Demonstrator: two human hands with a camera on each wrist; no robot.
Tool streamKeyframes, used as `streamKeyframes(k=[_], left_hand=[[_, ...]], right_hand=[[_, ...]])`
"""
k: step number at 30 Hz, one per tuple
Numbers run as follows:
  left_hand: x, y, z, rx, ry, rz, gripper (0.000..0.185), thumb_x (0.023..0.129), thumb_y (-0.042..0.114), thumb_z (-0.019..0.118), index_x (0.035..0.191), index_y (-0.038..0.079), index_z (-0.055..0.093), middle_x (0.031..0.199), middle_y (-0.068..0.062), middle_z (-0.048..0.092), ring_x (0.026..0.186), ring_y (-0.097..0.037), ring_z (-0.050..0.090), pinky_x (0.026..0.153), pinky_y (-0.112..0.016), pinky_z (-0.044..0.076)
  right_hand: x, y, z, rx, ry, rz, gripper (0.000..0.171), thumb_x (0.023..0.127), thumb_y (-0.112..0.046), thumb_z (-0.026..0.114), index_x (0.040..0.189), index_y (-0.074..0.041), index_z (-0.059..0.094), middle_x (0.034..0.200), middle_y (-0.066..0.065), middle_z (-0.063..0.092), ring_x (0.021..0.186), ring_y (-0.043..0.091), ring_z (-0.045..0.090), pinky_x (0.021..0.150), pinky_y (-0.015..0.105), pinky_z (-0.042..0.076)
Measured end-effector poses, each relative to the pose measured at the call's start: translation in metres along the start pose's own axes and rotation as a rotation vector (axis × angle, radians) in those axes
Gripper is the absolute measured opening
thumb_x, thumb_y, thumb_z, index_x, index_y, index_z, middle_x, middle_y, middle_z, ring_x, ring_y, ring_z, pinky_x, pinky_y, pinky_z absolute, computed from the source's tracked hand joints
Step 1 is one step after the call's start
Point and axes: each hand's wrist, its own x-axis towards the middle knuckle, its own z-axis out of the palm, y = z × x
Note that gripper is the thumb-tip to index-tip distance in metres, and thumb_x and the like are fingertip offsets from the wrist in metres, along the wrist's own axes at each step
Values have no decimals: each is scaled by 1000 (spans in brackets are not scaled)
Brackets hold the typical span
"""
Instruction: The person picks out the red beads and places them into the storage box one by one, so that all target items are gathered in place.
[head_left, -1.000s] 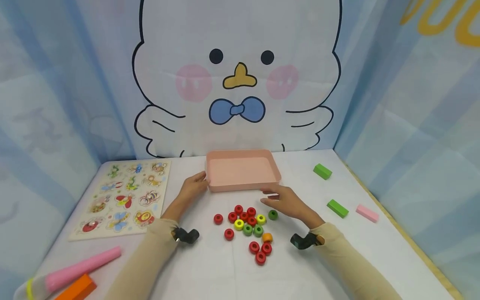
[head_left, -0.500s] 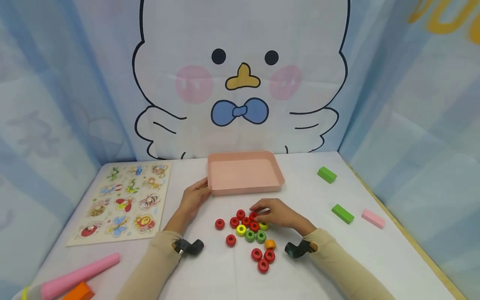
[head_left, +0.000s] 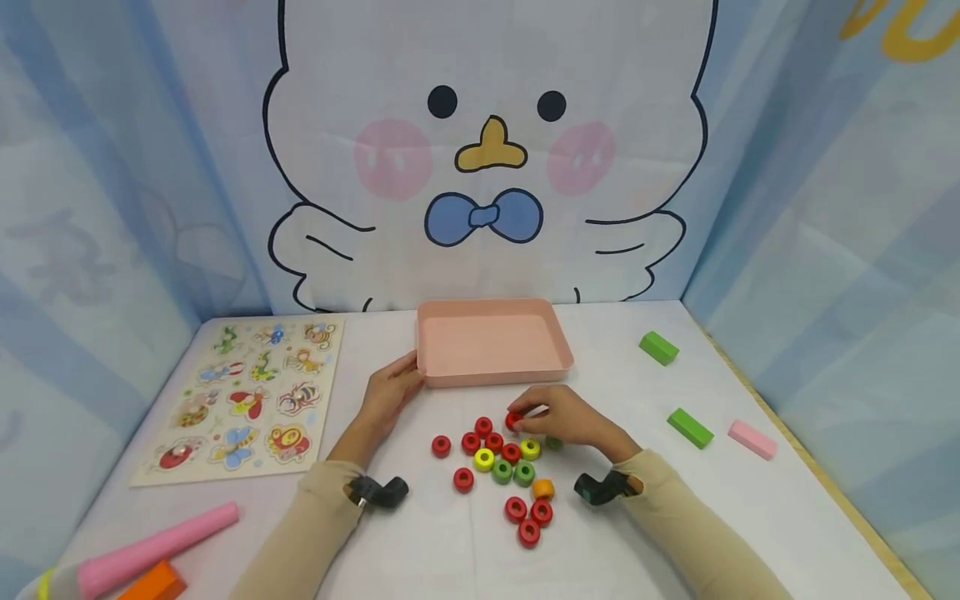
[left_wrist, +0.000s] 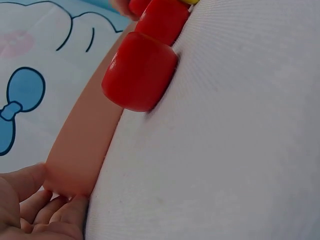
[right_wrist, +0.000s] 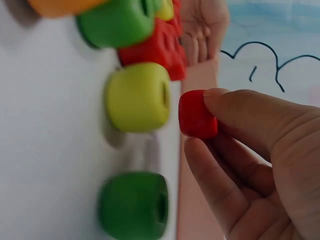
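My left hand (head_left: 390,394) holds the front left corner of a shallow pink tray (head_left: 495,380); in the left wrist view its thumb and fingers lie against that corner. Between thumb and fingertips, my right hand (head_left: 566,414) pinches a red bead (right_wrist: 196,114), lifted just off the table in front of the tray. Several other red beads (head_left: 441,447) lie loosely grouped below, with yellow beads (head_left: 483,459), green beads (head_left: 502,472) and one orange bead (head_left: 543,489). A darker green bead (right_wrist: 134,206) sits under the right hand, mostly covered in the head view.
At the left lies an insect picture board (head_left: 247,400). A pink stick-like object (head_left: 161,546) and an orange block (head_left: 155,581) are near the front left. Two green blocks (head_left: 690,427) and a pink block (head_left: 752,439) lie on the right. A printed curtain (head_left: 487,267) stands behind the tray.
The right hand came from the tray's front right corner down to the beads, took a red one and lifted it slightly back towards the tray. The left hand closed in on the tray's corner.
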Motion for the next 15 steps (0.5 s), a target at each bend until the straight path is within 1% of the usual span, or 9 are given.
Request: streamKeyframes(k=[3,5,9,11,15], left_hand=[[-1,1,1,13,-4,-1,55,96,0,58,148,2,42,150,-14,42,134,-23,43,108,-31,40],[-1,2,0,10,3,-4,55,96,0,58,148,2,41,150,-14,42,135,-23,43,108,-31,40],[-1,2,0,8,14,-1,55,95,-1,58,147,1,42,150,-14,42,135,-24,43,108,-31,40],[0,2,0,8,18,5,55,95,-1,58,147,1,43,149,-14,43,135,-24,43,108,-32,40],[-2,0,0,7,24,17,55,94,-1,60,146,0,43,148,-16,44,135,-25,43,107,-32,41]], right_hand=[[4,0,-11,-15,31,9,27,89,-21,74,115,-11,73,103,-6,67,94,15,60,83,30,56],[9,-2,-20,-18,49,19,29,90,-20,74,116,-10,72,106,-4,67,95,16,60,84,30,56],[25,1,-41,-15,115,46,29,90,-16,73,118,-7,71,111,1,68,101,20,61,89,35,54],[35,6,-49,-12,144,72,28,91,-15,71,118,-6,71,113,4,68,103,22,61,91,38,54],[56,18,-60,-12,175,164,28,92,-15,70,118,-6,71,113,8,68,101,25,61,92,38,54]])
